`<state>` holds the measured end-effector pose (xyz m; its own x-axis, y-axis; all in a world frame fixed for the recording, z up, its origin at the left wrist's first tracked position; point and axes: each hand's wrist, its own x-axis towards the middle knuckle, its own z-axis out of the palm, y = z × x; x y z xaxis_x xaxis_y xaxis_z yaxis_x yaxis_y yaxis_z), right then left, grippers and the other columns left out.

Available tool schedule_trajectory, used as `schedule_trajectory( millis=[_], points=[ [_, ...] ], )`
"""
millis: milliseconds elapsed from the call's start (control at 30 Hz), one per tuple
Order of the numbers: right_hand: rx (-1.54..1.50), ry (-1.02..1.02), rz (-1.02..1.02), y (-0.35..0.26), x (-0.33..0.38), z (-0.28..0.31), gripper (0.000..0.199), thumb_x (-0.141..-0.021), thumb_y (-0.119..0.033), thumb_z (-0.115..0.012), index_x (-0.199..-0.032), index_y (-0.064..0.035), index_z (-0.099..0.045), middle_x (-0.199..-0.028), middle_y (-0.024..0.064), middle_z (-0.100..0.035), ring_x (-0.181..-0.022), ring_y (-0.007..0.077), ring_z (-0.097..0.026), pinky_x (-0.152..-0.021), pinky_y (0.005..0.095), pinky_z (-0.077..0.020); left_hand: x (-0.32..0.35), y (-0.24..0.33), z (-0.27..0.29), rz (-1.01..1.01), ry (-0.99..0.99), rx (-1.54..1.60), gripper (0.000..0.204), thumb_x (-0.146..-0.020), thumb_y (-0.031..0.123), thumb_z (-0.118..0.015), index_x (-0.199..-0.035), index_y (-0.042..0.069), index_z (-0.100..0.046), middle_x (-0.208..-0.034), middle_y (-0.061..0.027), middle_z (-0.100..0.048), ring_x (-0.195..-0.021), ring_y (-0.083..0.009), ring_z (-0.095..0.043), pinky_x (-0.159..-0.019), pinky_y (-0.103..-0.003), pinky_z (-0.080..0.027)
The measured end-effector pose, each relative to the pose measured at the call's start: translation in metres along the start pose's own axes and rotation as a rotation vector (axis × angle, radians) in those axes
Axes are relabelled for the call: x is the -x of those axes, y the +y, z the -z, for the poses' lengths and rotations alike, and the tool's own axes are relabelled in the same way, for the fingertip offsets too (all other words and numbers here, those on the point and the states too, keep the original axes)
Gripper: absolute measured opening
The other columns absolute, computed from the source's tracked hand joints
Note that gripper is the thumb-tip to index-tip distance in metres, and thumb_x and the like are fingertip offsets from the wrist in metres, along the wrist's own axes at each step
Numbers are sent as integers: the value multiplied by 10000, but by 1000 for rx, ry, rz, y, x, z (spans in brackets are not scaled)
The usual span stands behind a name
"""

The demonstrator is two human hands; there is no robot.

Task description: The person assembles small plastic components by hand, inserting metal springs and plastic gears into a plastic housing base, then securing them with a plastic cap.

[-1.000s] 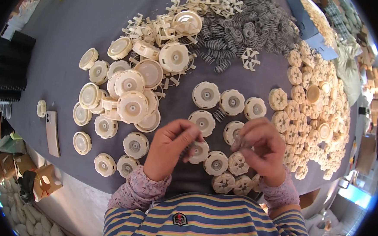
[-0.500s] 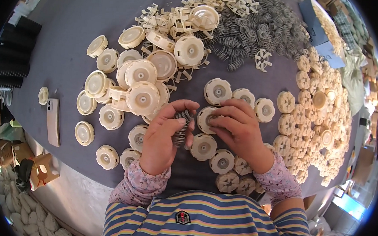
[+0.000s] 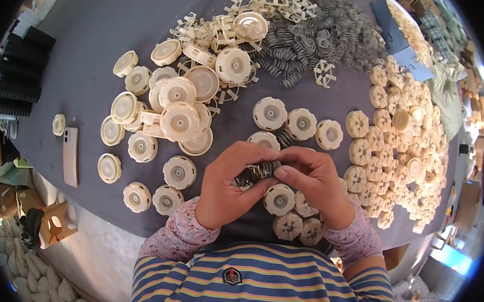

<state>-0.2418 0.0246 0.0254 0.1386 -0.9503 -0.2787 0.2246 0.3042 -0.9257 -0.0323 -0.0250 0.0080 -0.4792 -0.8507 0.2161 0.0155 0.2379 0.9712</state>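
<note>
Near the table's front edge my hands meet over dark metal coil springs [image 3: 256,173]. My left hand [image 3: 230,182] is closed around several of them, nested in a row. The fingers of my right hand [image 3: 313,180] pinch the end of that row. Another bit of coil spring [image 3: 285,137] pokes out beyond the right fingertips. Just behind my hands lies a cream plastic round cap [image 3: 264,139], partly hidden by them. Further caps [image 3: 270,113] sit beyond it, with grey coils in their centres. One cap [image 3: 279,200] is below my hands.
Cream caps [image 3: 180,122] are heaped at left. Clipped plastic rings [image 3: 208,31] and a mound of springs [image 3: 329,32] lie at the back. Many slotted caps [image 3: 383,154] cover the right side, near a blue box [image 3: 401,41]. A phone [image 3: 71,157] rests at far left.
My right hand has left the round cap and come to the springs in my left hand. My left hand has turned and shifted right. The whole view has shifted slightly.
</note>
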Motion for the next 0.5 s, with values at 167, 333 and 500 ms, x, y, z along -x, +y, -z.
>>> schedule_trajectory(
  millis=[167, 333, 500],
  points=[
    [353, 113, 377, 3, 20, -2, 352, -897, -14, -832, -1233, 12, -733, -1115, 85, -742, -964, 168, -739, -813, 283, -614, 11, 12, -7, 109, 25, 259, 348, -888, -11, -829, -1228, 21, -758, -1167, -76, -713, -983, -138, -719, -823, -269, -598],
    [896, 114, 831, 4, 36, -2, 425, -789, -47, -910, -1182, -20, -751, -1116, 126, -741, -942, 272, -758, -765, 341, -636, 24, 20, -7, 485, -30, 526, 267, -971, 73, -790, -1226, 3, -755, -975, -48, -745, -793, -96, -704, -688, -237, -586],
    [1071, -35, 972, 8, 52, -6, 357, -828, -67, -799, -1175, -7, -746, -1140, 123, -722, -975, 297, -748, -790, 395, -630, 45, 12, -10, 815, -54, 710, 293, -1075, 330, -677, -1105, 48, -748, -857, -28, -728, -619, -85, -629, -528, -224, -498]
  ],
)
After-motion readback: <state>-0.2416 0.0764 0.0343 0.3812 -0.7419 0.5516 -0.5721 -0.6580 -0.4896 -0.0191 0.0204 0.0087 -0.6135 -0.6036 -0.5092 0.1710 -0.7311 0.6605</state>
